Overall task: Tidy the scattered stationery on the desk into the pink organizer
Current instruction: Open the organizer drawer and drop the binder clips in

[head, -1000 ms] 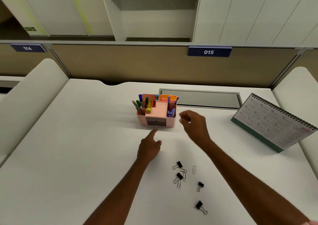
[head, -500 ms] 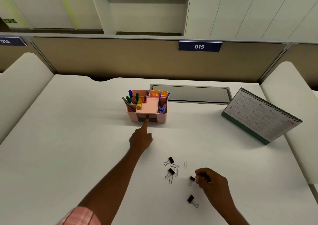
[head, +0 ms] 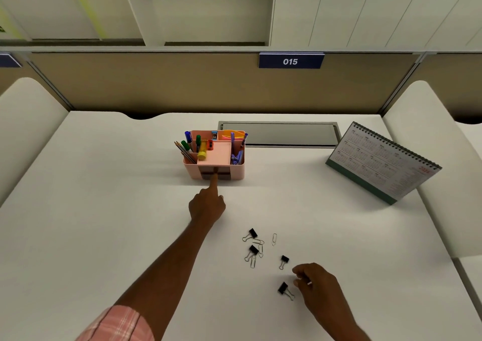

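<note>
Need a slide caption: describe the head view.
Left hand touches the pink organizer at its drawer; right hand poised beside a black binder clip on the desk.

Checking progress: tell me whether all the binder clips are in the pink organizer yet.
No, four black binder clips lie on the desk by the right hand, outside the pink organizer.

Matt pink plastic organizer (head: 236, 171), smooth white desk (head: 104, 223), wire paper clips (head: 274, 239).

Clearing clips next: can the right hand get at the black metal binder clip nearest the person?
Probably yes: the right hand sits right beside that black binder clip; nothing lies between or on it.
</note>
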Demonstrator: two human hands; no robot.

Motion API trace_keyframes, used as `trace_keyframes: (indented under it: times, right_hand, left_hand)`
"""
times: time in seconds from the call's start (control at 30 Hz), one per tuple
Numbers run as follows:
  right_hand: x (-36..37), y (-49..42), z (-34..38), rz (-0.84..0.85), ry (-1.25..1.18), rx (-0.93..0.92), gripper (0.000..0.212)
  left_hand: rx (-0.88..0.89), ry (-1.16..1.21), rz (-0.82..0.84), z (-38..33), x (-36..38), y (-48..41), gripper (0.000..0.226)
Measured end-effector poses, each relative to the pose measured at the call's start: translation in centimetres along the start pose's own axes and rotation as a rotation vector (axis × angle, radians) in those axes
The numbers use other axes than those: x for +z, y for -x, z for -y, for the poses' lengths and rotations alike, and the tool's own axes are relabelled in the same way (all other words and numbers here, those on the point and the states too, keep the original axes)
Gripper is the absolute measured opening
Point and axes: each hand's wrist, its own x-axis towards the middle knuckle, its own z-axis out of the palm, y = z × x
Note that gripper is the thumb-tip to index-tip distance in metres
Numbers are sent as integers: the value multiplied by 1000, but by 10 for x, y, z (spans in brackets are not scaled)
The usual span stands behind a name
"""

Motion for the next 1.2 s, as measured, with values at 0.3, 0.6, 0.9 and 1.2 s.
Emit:
trace_keyframes:
  times: [0.3, 0.6, 0.9, 1.2]
  right_hand:
    - [22, 18, -19, 84, 139, -60, 31]
    - [41, 22, 4, 116, 377, -120, 44]
    - [53, 22, 4, -4, 423, -189, 24]
    - [40, 2, 43, -48, 141, -199, 28]
  left_hand:
    - [1, 2, -11, 20, 16, 34, 80]
    - [12, 15, -23, 36, 36, 58, 82]
    - [30, 81, -24, 36, 40, 69, 83]
    - [-1, 819, 300, 9, 45, 138, 13]
